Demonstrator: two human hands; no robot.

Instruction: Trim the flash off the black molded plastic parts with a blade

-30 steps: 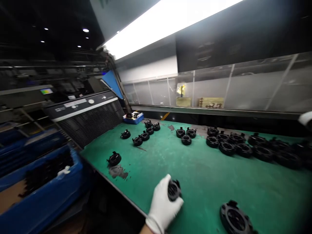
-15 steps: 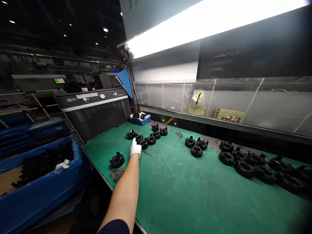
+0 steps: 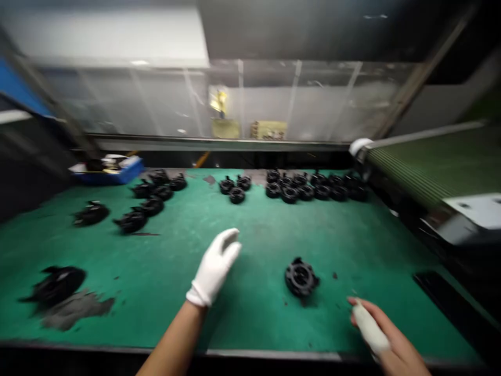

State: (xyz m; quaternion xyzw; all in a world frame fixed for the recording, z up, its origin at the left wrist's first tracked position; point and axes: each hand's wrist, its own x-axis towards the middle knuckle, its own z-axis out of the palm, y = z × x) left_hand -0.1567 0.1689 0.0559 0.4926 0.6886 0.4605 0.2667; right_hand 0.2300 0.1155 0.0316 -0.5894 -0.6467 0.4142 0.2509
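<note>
My left hand (image 3: 215,266), in a white glove, hovers above the green mat with thumb and fingers apart and nothing between them. To its right a black round plastic part (image 3: 301,278) with a ring face and small tabs lies on the mat, touched by neither hand. At the lower right my right hand (image 3: 385,329), bare, is closed around a pale-handled tool (image 3: 370,328). A thin tip seems to point away from me, but blur hides its exact kind.
Several more black round parts (image 3: 289,194) stand in groups along the back and left of the green mat (image 3: 250,324). A blue bin (image 3: 131,169) sits at the back left. A ribbed green conveyor (image 3: 430,162) and a dark flat object (image 3: 442,292) are at the right.
My view has swung right. My left hand has come back from the group of black parts at the left. My right hand with the tool and the nearby single part have come into view.
</note>
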